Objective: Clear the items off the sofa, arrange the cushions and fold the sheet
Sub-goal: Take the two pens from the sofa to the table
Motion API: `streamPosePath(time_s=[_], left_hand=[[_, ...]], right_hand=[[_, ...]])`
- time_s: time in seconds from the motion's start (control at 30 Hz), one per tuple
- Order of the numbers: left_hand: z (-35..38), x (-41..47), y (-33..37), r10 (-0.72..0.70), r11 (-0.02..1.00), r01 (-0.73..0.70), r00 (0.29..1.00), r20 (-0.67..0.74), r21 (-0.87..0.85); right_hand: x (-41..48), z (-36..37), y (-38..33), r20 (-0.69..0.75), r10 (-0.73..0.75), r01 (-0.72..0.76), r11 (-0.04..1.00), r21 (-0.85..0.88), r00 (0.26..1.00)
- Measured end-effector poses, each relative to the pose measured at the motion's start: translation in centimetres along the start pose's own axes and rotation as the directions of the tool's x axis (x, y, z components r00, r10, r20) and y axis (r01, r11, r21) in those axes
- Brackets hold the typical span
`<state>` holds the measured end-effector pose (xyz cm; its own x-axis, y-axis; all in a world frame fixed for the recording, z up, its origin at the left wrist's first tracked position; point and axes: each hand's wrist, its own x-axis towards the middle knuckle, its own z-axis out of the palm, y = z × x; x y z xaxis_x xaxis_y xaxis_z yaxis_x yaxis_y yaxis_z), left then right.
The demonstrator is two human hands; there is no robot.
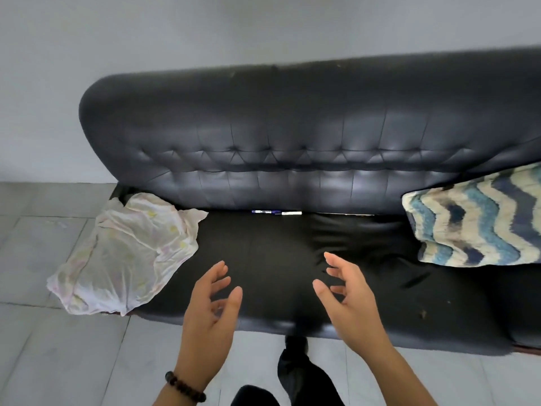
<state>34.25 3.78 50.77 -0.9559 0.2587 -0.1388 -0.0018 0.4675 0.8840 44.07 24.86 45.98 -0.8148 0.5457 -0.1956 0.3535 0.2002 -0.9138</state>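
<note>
head view: left hand [209,306] and right hand [348,291] both hover over the sofa [292,259] seat, fingers loosely spread, holding nothing. sheet [128,253] lies crumpled at the seat's left end, left of the left hand. pens [276,212] sit in the back crease beyond both hands, and the cushion [480,221] leans at far right.

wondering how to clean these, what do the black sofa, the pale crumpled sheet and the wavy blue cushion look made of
Black tufted sofa: leather or faux leather, glossy, judging by sheen and buttoned creases. Pale crumpled sheet: thin matte cloth, perhaps cotton; fine wrinkles, faint print. Blue and cream wavy-patterned cushion: fuzzy pile textile, fibre unclear.
</note>
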Motion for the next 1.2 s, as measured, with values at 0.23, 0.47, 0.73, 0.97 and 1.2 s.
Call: streamPosePath(time_s=[0.23, 0.47, 0.73, 0.97, 1.2], left_hand=[[3.5, 14.2, -2.0, -0.028, 0.999, 0.024, 0.995, 0.097, 0.046], [12.7, 27.2, -17.3, -0.09, 0.979, 0.043, 0.968, 0.234, 0.199], [21.7, 40.9, -34.9, 0.031, 0.811, -0.262, 0.912, 0.409, 0.523], [26.6, 47.9, -43.4, -0.078, 0.477, -0.431, 0.847, 0.526, 0.766], [27.4, 47.6, -46.5, 0.048, 0.476, -0.446, 0.874, 0.484, 0.758]], right_hand=[[12.6, 2.5, 1.0, 0.003, 0.096, -0.096, 0.995, -0.022, 0.995], [23.9, 9.1, 14.7, 0.018, 0.224, -0.215, 0.954, -0.207, 0.974], [37.6, 19.5, 30.0, 0.209, 0.032, 0.109, 0.77, -0.629, 0.977], [45.9, 24.9, 36.2, 0.39, -0.048, 0.347, 0.563, -0.75, 0.92], [45.5, 27.1, 40.2, 0.347, -0.056, 0.332, 0.462, -0.822, 0.936]])
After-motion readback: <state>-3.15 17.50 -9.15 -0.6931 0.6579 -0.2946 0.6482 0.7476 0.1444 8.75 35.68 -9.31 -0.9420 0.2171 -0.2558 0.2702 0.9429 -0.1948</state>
